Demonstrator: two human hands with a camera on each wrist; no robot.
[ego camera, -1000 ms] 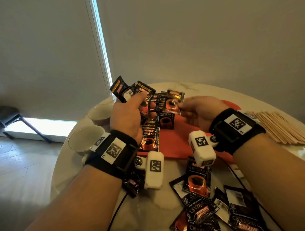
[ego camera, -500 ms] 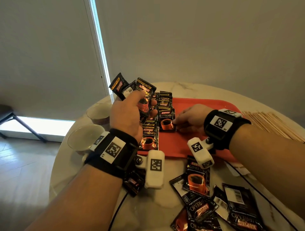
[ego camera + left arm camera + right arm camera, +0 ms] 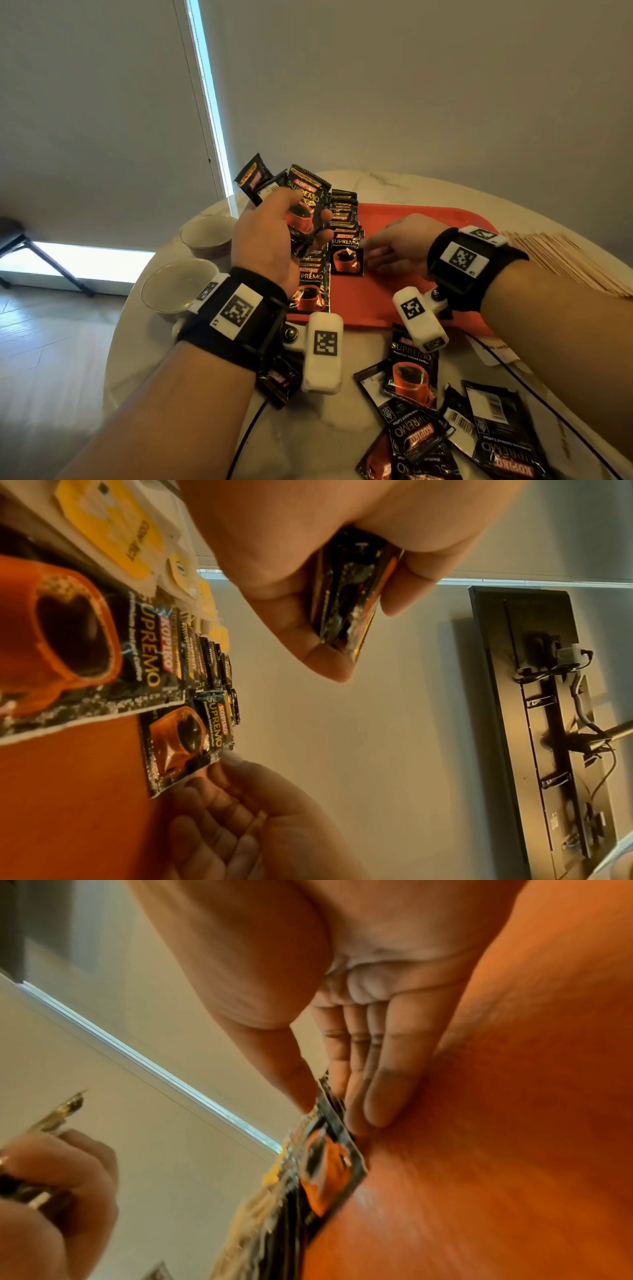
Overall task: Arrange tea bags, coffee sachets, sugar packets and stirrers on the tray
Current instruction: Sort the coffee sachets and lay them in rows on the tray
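Presently, a fanned bundle of coffee sachets (image 3: 301, 205) is held aloft in the left hand (image 3: 270, 240), above the left end of the red tray (image 3: 411, 219); the fingers and thumb are curled round the bundle, as is confirmed in the left wrist view, where the sachet edges (image 3: 349, 593) are seen clamped between thumb and fingers. The right hand (image 3: 394, 245) is laid low on the tray, its fingers (image 3: 383, 1074) straight and together, their tips touching the right edge of the front sachet (image 3: 346, 255), which lies flat on the tray surface. Behind that sachet, a row of overlapping sachets (image 3: 342, 214) is set along the tray toward its far end, and a second column (image 3: 310, 284) is noted just to its left, nearer the tray's front rim. Yellow-tagged tea bags (image 3: 116, 534) are seen beyond the sachet rows in the left wrist view; whether they lie on the tray cannot be told. Loose sachets (image 3: 414, 373) are scattered on the marble table (image 3: 342, 421) in front of the tray. Wooden stirrers (image 3: 565, 260) are piled on the table to the right of the tray. Two cups (image 3: 178, 284) stand on the table to the left of the tray.
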